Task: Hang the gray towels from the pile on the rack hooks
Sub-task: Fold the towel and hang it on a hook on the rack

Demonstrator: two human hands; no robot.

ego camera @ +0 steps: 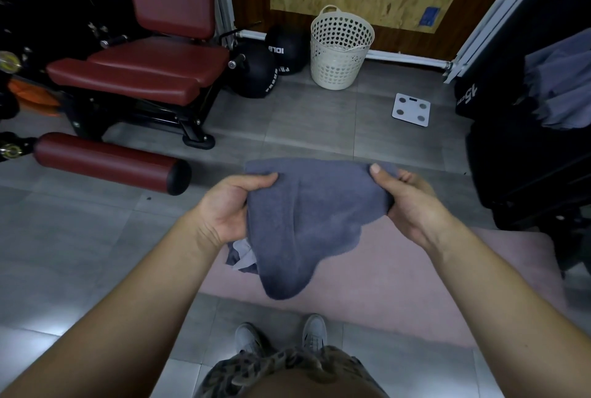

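A gray towel (307, 222) hangs in front of me, stretched between both hands over the floor. My left hand (230, 206) grips its left edge, thumb on top. My right hand (406, 202) pinches its right upper corner. The towel's lower end droops toward my feet, and a light label shows at its lower left. More gray towels (563, 87) hang or lie bunched on a dark stand at the right edge. No rack hooks are clearly visible.
A red padded gym machine (137, 71) with a roller pad (108, 161) stands at left. Black medicine balls (259, 71), a white perforated basket (339, 49) and a white scale (411, 109) lie ahead. A pink mat (415, 285) covers the floor below.
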